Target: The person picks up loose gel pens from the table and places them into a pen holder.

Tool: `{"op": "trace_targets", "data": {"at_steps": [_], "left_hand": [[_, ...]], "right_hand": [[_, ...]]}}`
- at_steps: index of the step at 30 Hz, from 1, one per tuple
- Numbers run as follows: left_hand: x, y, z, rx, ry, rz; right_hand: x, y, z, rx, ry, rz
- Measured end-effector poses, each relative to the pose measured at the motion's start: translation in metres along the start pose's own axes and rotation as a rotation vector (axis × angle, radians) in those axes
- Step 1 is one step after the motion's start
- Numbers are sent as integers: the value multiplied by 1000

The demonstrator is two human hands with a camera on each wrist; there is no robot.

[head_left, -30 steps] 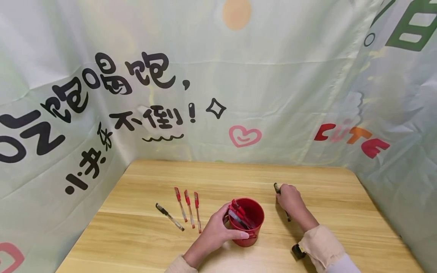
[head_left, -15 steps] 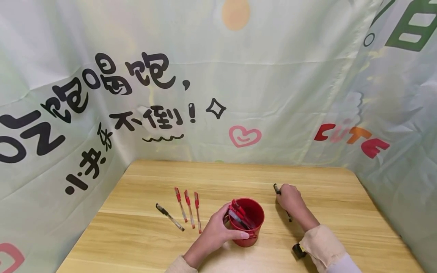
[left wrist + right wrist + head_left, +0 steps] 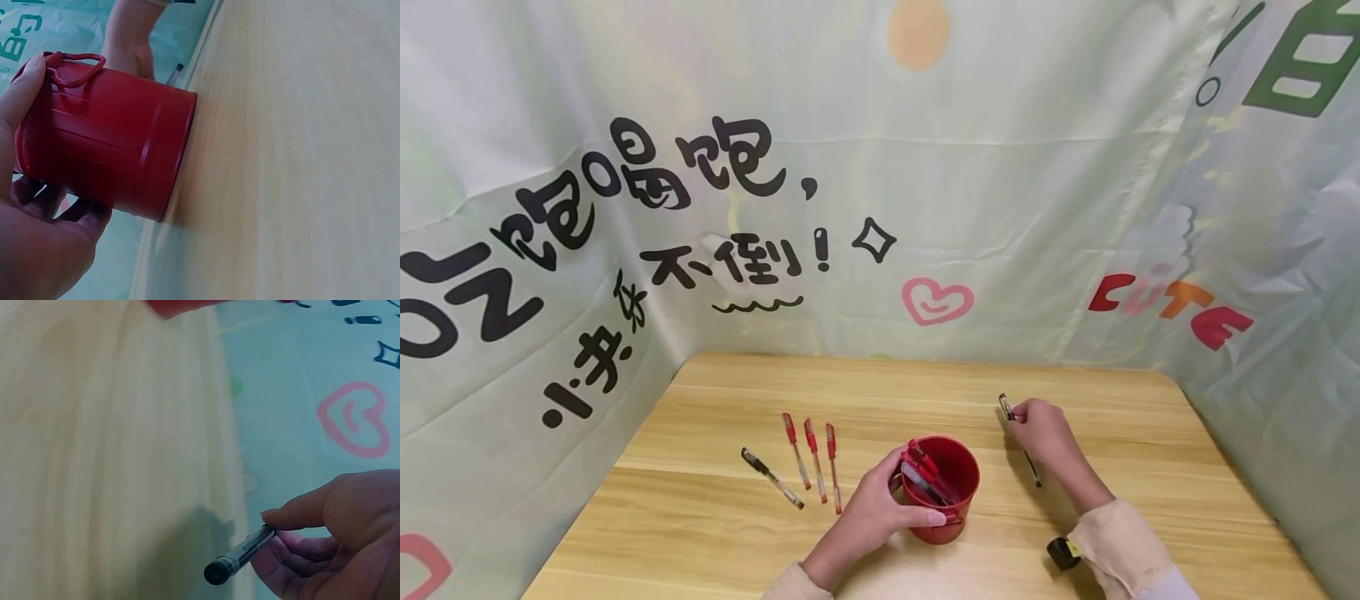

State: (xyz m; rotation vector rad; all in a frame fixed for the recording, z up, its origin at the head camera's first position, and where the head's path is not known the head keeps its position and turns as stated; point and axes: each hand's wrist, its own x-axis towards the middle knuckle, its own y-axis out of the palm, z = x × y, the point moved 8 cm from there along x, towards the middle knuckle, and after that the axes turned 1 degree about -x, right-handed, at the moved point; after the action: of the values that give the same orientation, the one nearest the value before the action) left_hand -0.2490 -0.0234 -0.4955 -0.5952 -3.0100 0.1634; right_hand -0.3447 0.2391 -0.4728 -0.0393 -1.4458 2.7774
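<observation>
My left hand grips a red metal bucket by its side, thumb at the rim beside a small wire handle. Inside the bucket lean red-capped pens and a clear-capped one. To the right of the bucket, my right hand pinches a black-capped pen between thumb and fingers, its cap pointing away from me in the head view. Left of the bucket lie three red-capped pens, roughly side by side, and one black-capped pen.
Everything stands on a light wooden table. Printed fabric walls rise close behind its back edge and at both sides. A black device sits at the right wrist by the beige cuff.
My right hand has lifted slightly with the black-capped pen pinched in it, and more of the pen shows. The left hand and the bucket have stayed in place.
</observation>
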Motion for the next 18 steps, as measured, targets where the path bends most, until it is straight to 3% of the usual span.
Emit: {"op": "trace_targets", "data": {"at_steps": [18], "left_hand": [[0, 1, -1, 10, 7, -6]], "right_hand": [[-23, -43, 54, 165, -112, -131]]}}
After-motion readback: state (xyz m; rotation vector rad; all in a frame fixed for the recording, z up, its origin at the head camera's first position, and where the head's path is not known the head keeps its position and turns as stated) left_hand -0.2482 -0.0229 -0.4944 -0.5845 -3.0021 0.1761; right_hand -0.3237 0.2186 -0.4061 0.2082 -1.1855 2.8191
